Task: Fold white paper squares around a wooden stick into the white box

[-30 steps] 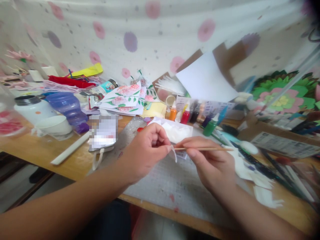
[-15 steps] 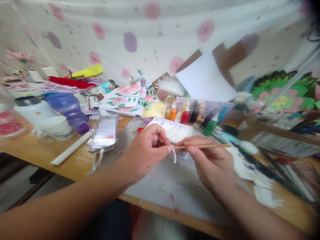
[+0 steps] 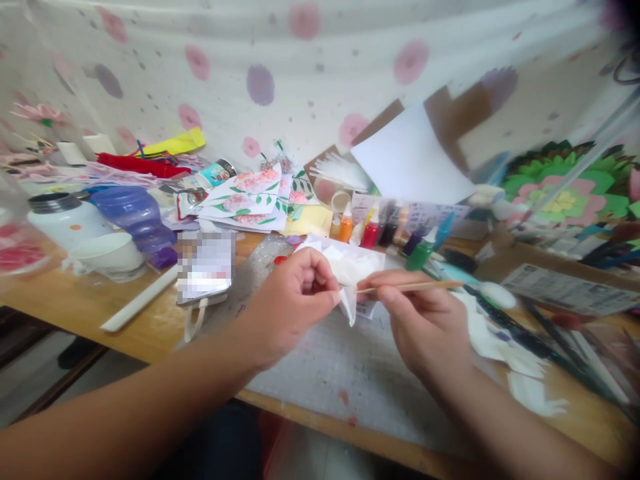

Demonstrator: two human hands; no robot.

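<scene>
Between thumb and fingertips, my left hand (image 3: 295, 303) pinches a small piece of white tissue paper (image 3: 350, 308), whose pointed end hangs down. My right hand (image 3: 425, 317) is closed around a thin wooden stick (image 3: 425, 286), held nearly level. The stick's left tip reaches to the tissue piece; blur hides whether they touch. Just behind the hands, crumpled white tissue (image 3: 353, 263) lies on a white sheet. Under both hands is a grey cutting mat (image 3: 320, 380) with paint stains.
Paint bottles, including a green one (image 3: 421, 252) and a red one (image 3: 371, 233), stand behind the hands. A phone (image 3: 207, 270) with a cable is at left, near a white cup (image 3: 107, 255). A cardboard box (image 3: 565, 277) and torn white strips (image 3: 533, 390) lie at right.
The tissue piece, a narrow strip seen edge-on before, now shows as a wider, spread triangle between the hands. My right hand has shifted very slightly; my left stays nearly in place.
</scene>
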